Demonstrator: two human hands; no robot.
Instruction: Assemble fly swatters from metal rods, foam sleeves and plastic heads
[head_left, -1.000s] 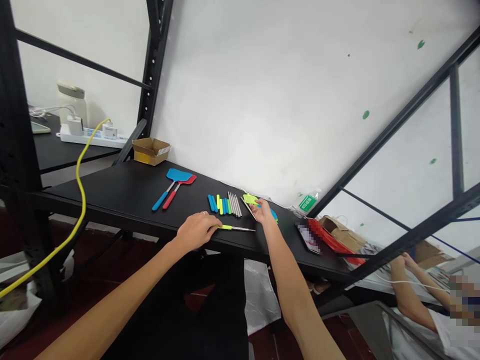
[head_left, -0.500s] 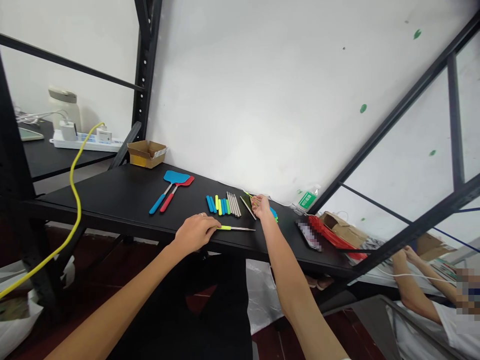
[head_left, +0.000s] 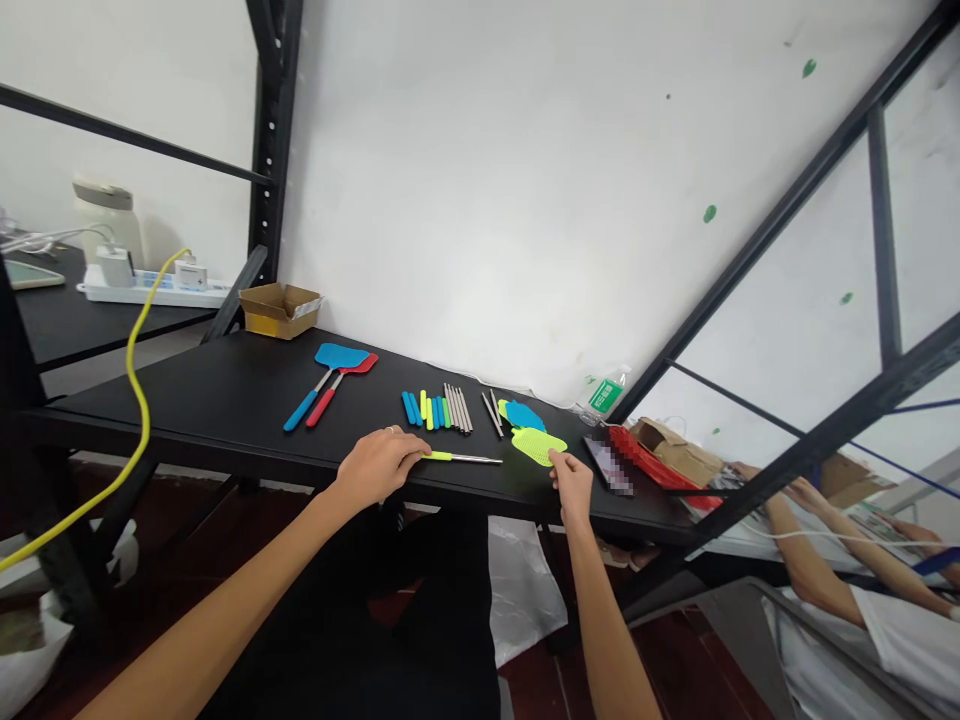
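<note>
My left hand [head_left: 379, 466] is closed on a yellow handle with a thin metal rod [head_left: 475, 459] pointing right. Pinched in my right hand [head_left: 572, 485] is a yellow-green fly swatter head [head_left: 538, 446], full of small holes, its narrow end toward the left. Just behind it lie blue swatter heads [head_left: 523, 414] with a yellow-green one partly under them. Loose metal rods [head_left: 493, 412] rest left of these. A row of metal rods [head_left: 457, 408] and several blue, yellow and green handles [head_left: 427, 410] lies at mid-table. Two assembled swatters, blue [head_left: 341, 356] and red [head_left: 322, 407], lie further left.
A small cardboard box [head_left: 279, 312] sits at the table's back left. To the right are a clear bottle with a green label [head_left: 604, 396], a phone [head_left: 609, 466] and a red bag [head_left: 651, 462]. A yellow cable [head_left: 133, 385] hangs at left. Another person's arms [head_left: 814, 550] show at far right.
My right hand has come toward me and right from the back of the table, now with the yellow-green swatter head. My left hand keeps its hold on the yellow handle. The view has shifted slightly.
</note>
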